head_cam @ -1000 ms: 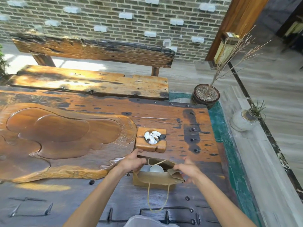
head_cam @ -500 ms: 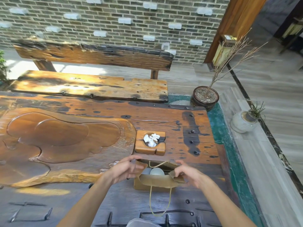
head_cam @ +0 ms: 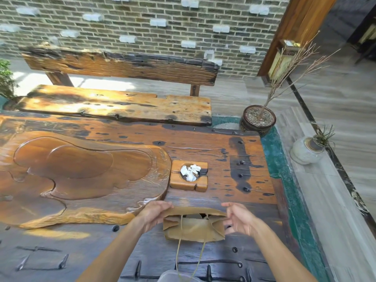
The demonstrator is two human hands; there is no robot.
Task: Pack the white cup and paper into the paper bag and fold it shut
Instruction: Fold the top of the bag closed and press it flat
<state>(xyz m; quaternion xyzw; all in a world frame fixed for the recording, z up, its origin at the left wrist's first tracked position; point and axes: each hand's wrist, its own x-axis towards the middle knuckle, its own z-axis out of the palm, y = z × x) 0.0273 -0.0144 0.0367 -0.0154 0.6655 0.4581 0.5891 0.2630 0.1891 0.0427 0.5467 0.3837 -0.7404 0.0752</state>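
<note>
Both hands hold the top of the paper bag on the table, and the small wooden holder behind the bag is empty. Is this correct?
Not quite. In the head view the left hand and right hand do hold the top of the paper bag, but the small wooden holder behind it is not empty: crumpled white paper lies in its round hollow.

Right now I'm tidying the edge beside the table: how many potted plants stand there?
2. A dark round pot with bare twigs stands past the table's far right corner; a pale round pot with a small green plant sits farther right on the stone ledge. Others may be out of view.
</note>
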